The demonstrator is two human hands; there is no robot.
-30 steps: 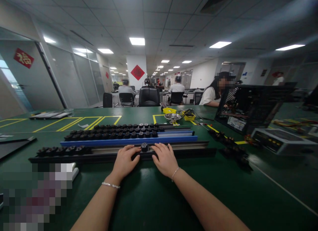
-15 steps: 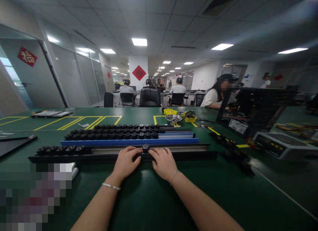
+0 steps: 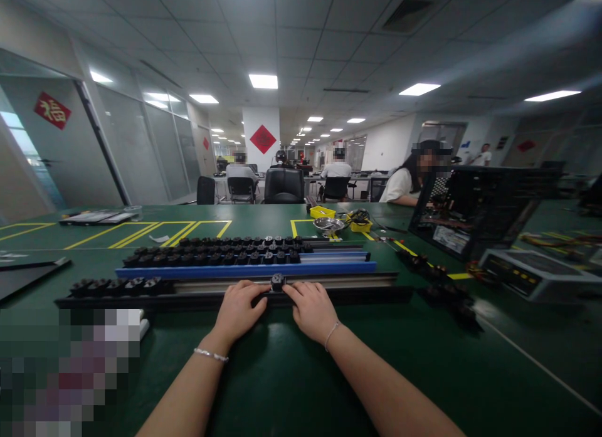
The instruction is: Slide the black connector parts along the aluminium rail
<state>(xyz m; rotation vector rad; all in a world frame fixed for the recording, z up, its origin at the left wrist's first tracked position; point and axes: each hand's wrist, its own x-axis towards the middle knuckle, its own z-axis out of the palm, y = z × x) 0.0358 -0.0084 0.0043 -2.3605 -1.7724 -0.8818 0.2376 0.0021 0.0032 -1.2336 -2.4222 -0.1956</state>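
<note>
the small black block [image 3: 277, 282] sits between the fingertips of the left hand [image 3: 241, 306] and right hand [image 3: 313, 305], on the black rail [image 3: 367, 294] beneath the fingers. each hand's fingers lie close together beside it; whether they clamp it, i cannot tell. left of the fingers, more black blocks [image 3: 116, 287] line the rail; beyond the fingers lies a blue rail [image 3: 244, 271].

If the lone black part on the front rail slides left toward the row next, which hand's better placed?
Probably the right hand: it is at the right side of the black part, while the left hand is on the left, between that part and the row.
</note>
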